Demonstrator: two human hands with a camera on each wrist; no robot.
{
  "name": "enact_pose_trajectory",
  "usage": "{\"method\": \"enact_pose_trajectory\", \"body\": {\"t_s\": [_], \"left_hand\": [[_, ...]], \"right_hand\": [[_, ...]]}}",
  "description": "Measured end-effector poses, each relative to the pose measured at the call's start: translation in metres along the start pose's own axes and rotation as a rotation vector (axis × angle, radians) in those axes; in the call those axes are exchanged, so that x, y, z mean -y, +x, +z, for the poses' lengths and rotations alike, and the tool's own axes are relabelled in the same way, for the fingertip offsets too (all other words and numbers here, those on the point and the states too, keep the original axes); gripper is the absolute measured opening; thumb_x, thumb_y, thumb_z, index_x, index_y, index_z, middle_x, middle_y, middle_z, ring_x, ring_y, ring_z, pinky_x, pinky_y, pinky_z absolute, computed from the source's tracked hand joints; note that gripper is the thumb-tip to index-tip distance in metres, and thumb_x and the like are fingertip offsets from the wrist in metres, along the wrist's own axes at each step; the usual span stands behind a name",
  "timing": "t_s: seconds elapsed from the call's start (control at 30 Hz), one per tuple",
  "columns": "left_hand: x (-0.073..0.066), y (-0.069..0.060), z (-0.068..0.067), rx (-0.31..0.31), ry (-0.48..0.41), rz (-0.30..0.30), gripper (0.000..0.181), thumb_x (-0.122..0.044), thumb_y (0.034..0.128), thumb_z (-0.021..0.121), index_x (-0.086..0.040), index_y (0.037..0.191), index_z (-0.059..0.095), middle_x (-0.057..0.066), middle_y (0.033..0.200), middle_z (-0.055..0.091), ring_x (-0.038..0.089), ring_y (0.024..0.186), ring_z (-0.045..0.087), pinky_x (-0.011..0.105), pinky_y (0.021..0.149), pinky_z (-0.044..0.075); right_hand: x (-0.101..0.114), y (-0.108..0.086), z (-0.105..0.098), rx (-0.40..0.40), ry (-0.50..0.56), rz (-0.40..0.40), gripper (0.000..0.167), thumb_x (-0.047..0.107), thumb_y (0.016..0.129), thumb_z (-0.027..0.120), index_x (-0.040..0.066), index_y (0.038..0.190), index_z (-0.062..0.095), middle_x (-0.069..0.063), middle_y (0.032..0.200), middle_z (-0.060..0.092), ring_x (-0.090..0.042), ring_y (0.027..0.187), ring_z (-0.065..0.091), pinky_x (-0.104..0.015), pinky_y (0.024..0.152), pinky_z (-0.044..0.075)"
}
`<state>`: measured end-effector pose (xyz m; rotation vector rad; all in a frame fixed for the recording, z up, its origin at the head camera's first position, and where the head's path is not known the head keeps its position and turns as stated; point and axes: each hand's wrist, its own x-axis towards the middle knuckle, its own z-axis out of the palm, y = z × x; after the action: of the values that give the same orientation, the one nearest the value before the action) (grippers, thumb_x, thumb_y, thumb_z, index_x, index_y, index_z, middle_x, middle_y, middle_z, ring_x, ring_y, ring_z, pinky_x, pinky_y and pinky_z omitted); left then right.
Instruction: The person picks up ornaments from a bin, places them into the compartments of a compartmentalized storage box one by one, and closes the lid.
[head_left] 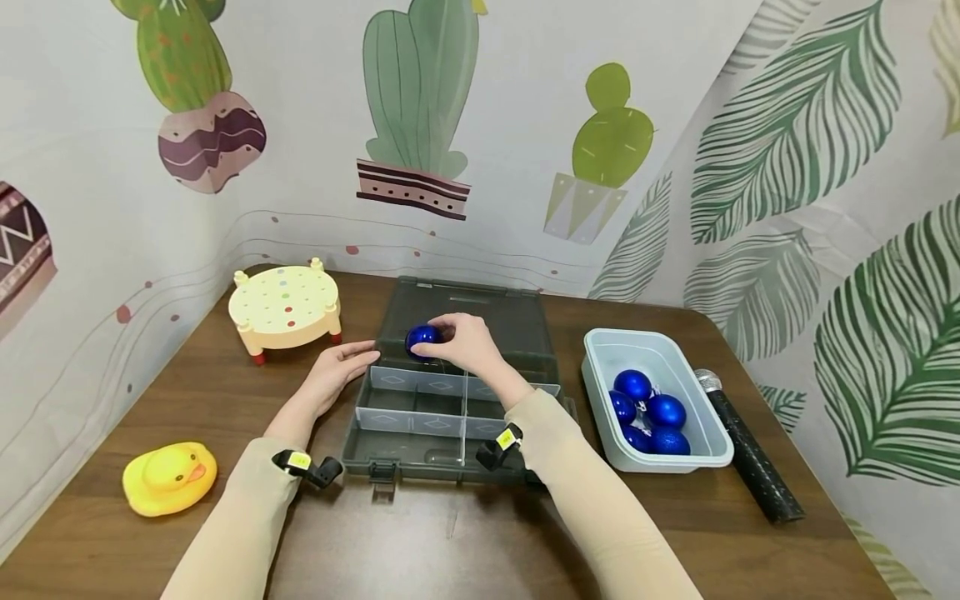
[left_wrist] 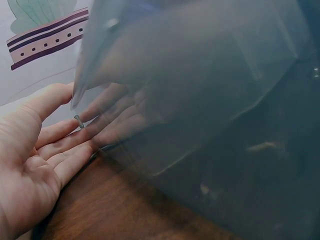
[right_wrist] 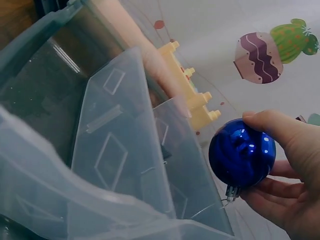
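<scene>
In the head view my right hand [head_left: 468,343] pinches a shiny blue Christmas ball [head_left: 423,341] above the back row of a dark see-through divider box [head_left: 408,446]. The right wrist view shows the thumb on top of the ball [right_wrist: 242,152] and fingers beneath, its silver cap and wire loop pointing down. My left hand [head_left: 336,377] rests at the box's left rear side, fingers fairly straight. In the left wrist view that hand [left_wrist: 37,155] touches the clear box wall [left_wrist: 200,110], its fingertips partly seen through the plastic. The box lid [head_left: 480,312] lies folded back.
To the right stands a pale blue tub [head_left: 598,367] with several blue balls [head_left: 666,411], and beside it a black microphone [head_left: 753,454]. A cream toy stool [head_left: 285,304] stands back left; a yellow rubber duck [head_left: 169,479] sits front left. Clear dividers [head_left: 412,421] split the box.
</scene>
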<state>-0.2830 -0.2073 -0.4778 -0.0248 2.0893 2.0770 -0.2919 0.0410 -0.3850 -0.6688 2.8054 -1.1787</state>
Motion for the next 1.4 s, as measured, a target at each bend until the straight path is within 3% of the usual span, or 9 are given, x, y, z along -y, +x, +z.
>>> {"method": "enact_pose_trajectory", "body": {"t_s": [0.3, 0.6, 0.9, 1.07, 1.23, 1.4], "left_hand": [[0.000, 0.000, 0.000, -0.004, 0.002, 0.015, 0.062, -0.023, 0.0973, 0.061, 0.006, 0.147, 0.037, 0.022, 0.154, 0.036, -0.010, 0.099, 0.056, 0.010, 0.093, 0.048], [-0.001, 0.001, 0.003, -0.015, 0.026, -0.004, 0.063, -0.026, 0.0963, 0.063, 0.004, 0.146, 0.039, 0.019, 0.153, 0.038, -0.003, 0.109, 0.056, 0.016, 0.100, 0.047], [-0.002, -0.001, 0.000, 0.006, 0.022, 0.004, 0.063, -0.025, 0.0970, 0.062, 0.004, 0.147, 0.037, 0.020, 0.154, 0.036, -0.007, 0.105, 0.055, 0.014, 0.099, 0.046], [-0.002, -0.001, 0.001, 0.003, 0.039, -0.002, 0.064, -0.027, 0.0968, 0.063, 0.003, 0.147, 0.038, 0.019, 0.154, 0.036, 0.005, 0.120, 0.054, 0.018, 0.103, 0.045], [-0.001, 0.000, 0.001, -0.003, 0.041, -0.003, 0.064, -0.027, 0.0970, 0.062, 0.003, 0.148, 0.037, 0.018, 0.154, 0.037, 0.022, 0.135, 0.044, 0.017, 0.102, 0.046], [0.001, 0.002, -0.001, 0.000, 0.037, 0.001, 0.065, -0.027, 0.0967, 0.063, 0.003, 0.148, 0.037, 0.019, 0.154, 0.037, 0.015, 0.130, 0.048, 0.016, 0.100, 0.046]], "right_hand": [[-0.001, 0.002, 0.011, 0.026, -0.053, 0.029, 0.054, 0.041, 0.079, 0.081, 0.007, 0.119, 0.070, -0.008, 0.107, 0.073, -0.019, 0.095, 0.067, -0.029, 0.078, 0.058], [-0.002, 0.001, 0.018, 0.033, -0.100, 0.036, 0.057, 0.040, 0.078, 0.082, 0.006, 0.121, 0.068, -0.009, 0.114, 0.072, -0.022, 0.102, 0.068, -0.033, 0.086, 0.058], [0.000, 0.000, 0.022, 0.046, -0.149, 0.056, 0.059, 0.042, 0.078, 0.082, 0.004, 0.120, 0.068, -0.011, 0.118, 0.070, -0.025, 0.108, 0.065, -0.036, 0.092, 0.057], [0.001, 0.000, 0.023, 0.050, -0.166, 0.079, 0.061, 0.044, 0.077, 0.082, 0.004, 0.121, 0.068, -0.011, 0.118, 0.069, -0.026, 0.109, 0.063, -0.037, 0.093, 0.056], [0.000, 0.001, 0.024, 0.061, -0.152, 0.084, 0.062, 0.041, 0.078, 0.082, 0.004, 0.124, 0.065, -0.011, 0.120, 0.068, -0.025, 0.111, 0.063, -0.037, 0.094, 0.055], [0.000, 0.001, 0.023, 0.046, -0.137, 0.060, 0.056, 0.037, 0.080, 0.081, 0.004, 0.122, 0.066, -0.010, 0.118, 0.069, -0.023, 0.106, 0.065, -0.034, 0.090, 0.057]]}}
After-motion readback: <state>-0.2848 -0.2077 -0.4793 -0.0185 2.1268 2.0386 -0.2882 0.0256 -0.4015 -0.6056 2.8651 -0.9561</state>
